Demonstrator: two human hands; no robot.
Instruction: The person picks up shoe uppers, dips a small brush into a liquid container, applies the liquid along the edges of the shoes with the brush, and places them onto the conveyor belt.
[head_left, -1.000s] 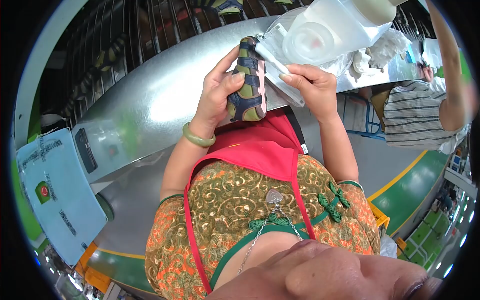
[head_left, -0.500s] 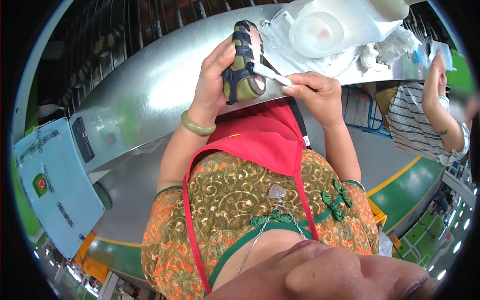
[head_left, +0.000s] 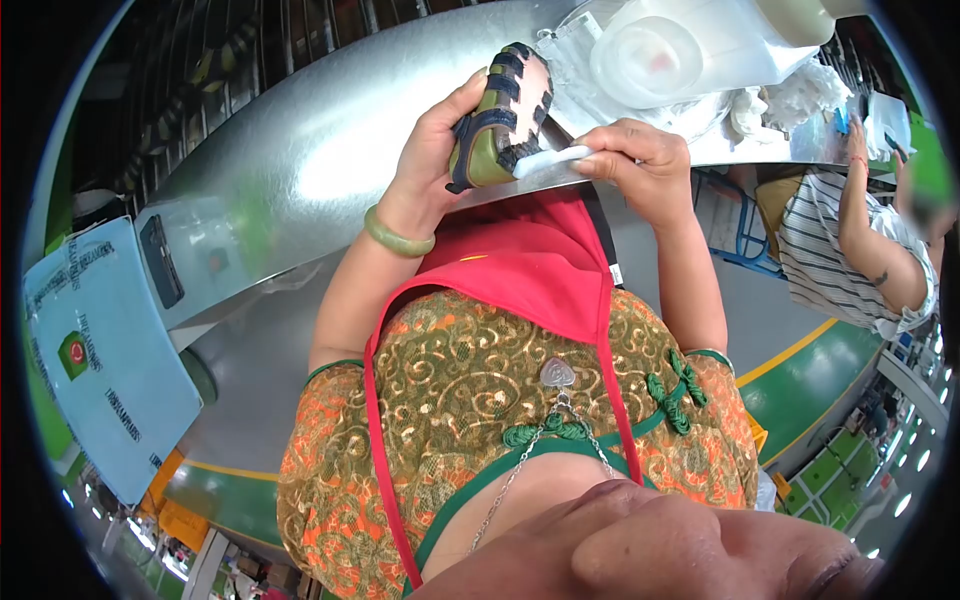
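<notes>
My left hand [head_left: 431, 150] is closed round a small sandal upper [head_left: 484, 152] with olive-green and navy straps, held above the metal table's front edge. Its pale pink underside [head_left: 527, 92] faces right, with the strap ends folded onto it. Between the thumb and fingers of my right hand [head_left: 645, 168] is a white-handled brush [head_left: 550, 160]. The brush's head touches the lower end of the underside, at the dark folded edge; its bristles are hidden from view.
A whitish plastic container [head_left: 665, 60] stands on the metal table [head_left: 330, 120], beside crumpled white material [head_left: 805, 92]. A dark phone-like object [head_left: 162, 262] lies at the left end, near a blue printed sheet [head_left: 110, 350]. At right sits a co-worker in a striped shirt [head_left: 825, 240].
My left hand has tilted the sandal upper, turning more of its pink underside into view. The brush has moved down from the side strap to the underside's lower end.
</notes>
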